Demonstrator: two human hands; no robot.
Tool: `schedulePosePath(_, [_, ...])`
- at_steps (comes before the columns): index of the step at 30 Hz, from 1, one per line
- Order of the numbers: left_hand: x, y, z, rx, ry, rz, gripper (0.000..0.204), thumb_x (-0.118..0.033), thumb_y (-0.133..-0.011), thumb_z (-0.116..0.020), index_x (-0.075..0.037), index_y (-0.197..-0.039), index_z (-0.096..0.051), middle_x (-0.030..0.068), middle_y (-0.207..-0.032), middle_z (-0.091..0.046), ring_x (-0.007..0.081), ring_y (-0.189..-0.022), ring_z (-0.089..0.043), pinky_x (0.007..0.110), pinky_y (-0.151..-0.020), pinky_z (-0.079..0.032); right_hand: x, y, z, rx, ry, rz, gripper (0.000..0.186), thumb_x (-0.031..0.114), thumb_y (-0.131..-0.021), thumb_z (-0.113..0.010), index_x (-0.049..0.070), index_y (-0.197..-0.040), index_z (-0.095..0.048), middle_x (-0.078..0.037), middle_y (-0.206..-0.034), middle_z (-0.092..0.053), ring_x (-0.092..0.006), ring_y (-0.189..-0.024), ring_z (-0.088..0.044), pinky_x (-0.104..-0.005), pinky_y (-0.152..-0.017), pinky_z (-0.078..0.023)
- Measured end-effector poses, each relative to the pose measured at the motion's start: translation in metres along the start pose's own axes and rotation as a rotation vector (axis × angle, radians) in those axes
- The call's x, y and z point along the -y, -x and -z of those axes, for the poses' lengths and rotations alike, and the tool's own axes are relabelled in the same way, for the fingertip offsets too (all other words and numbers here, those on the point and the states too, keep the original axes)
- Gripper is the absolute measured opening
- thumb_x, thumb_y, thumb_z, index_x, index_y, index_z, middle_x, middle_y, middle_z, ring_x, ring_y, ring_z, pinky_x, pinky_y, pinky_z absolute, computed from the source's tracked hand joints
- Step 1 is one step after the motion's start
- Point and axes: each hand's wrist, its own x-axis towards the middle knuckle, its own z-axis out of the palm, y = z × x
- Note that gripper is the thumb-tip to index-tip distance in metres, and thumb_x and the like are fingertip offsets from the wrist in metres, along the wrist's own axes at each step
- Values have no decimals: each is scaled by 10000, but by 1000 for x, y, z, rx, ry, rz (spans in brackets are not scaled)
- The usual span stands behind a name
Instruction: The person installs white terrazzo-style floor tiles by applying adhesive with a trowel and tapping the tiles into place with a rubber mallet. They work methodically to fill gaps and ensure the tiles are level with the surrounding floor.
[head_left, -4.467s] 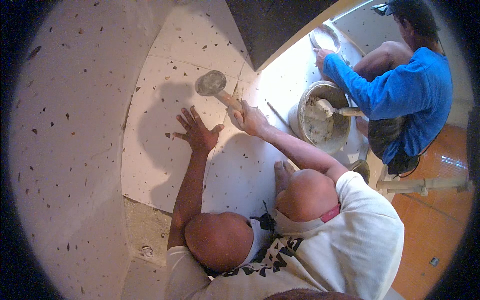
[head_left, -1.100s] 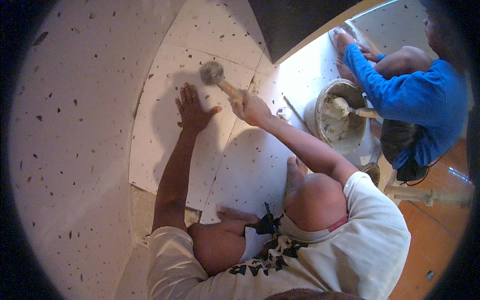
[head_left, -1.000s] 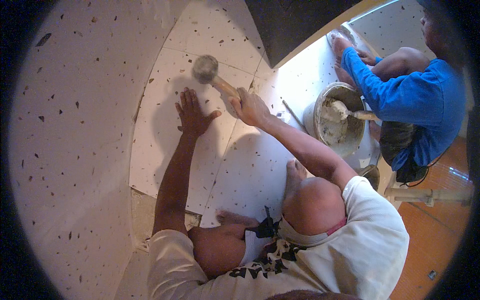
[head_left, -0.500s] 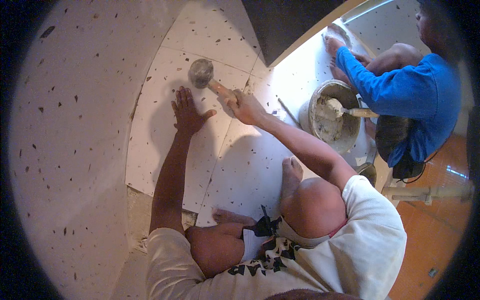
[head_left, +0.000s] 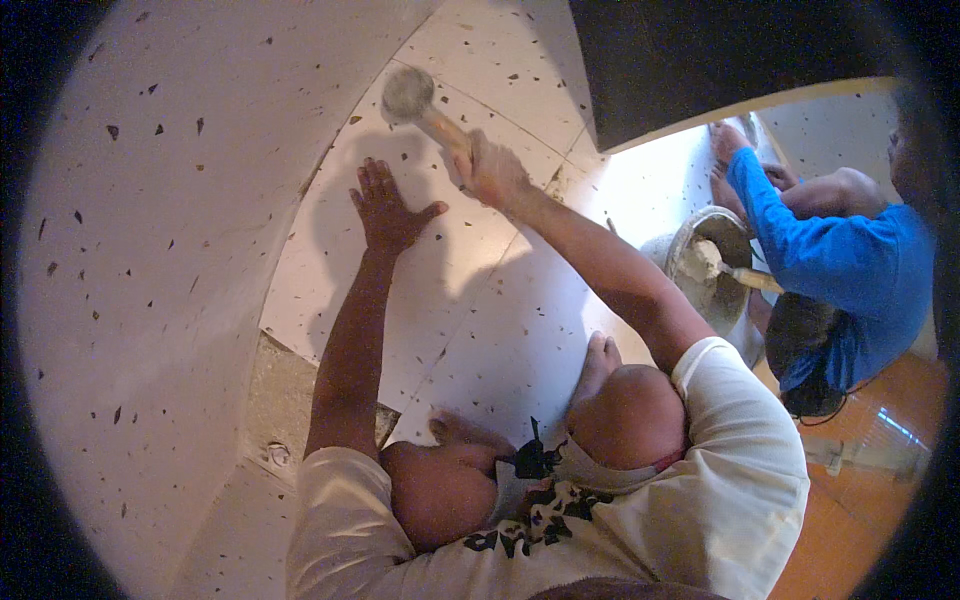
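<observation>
Hands on/over speckled flr tile, nr wall.

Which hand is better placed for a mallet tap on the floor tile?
Likely the right hand: it grips the mallet by its handle, head near the far end of the tile. The left hand is spread on the tile, no tool visible.

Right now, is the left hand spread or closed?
Spread. The left hand lies on the speckled tile, its fingers extended and thumb out sideways.
</observation>
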Motion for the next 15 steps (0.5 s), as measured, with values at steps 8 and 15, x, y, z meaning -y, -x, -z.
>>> schedulePosePath(8, [4,-1,-2,-18,98,-9,1421,-893,-649,-585,82,-1543,-64,273,-1632,19,420,-1518,38,647,-1169,-14,9,-14,-14,-6,-39,0,459,425,-997,-470,-16,-1118,-502,-276,-759,-661,-496,-707,-659,-598,-631,-535])
schedulePosePath(15, [13,-4,-6,-57,-30,-10,1430,-907,-644,-566,91,-1538,-65,298,-1618,-45,425,-1517,2,640,-1173,-62,27,-7,-1,102,-33,-45,452,417,-1009,-442,-14,-1147,-453,-297,-852,-661,-495,-747,-662,-600,-686,-534])
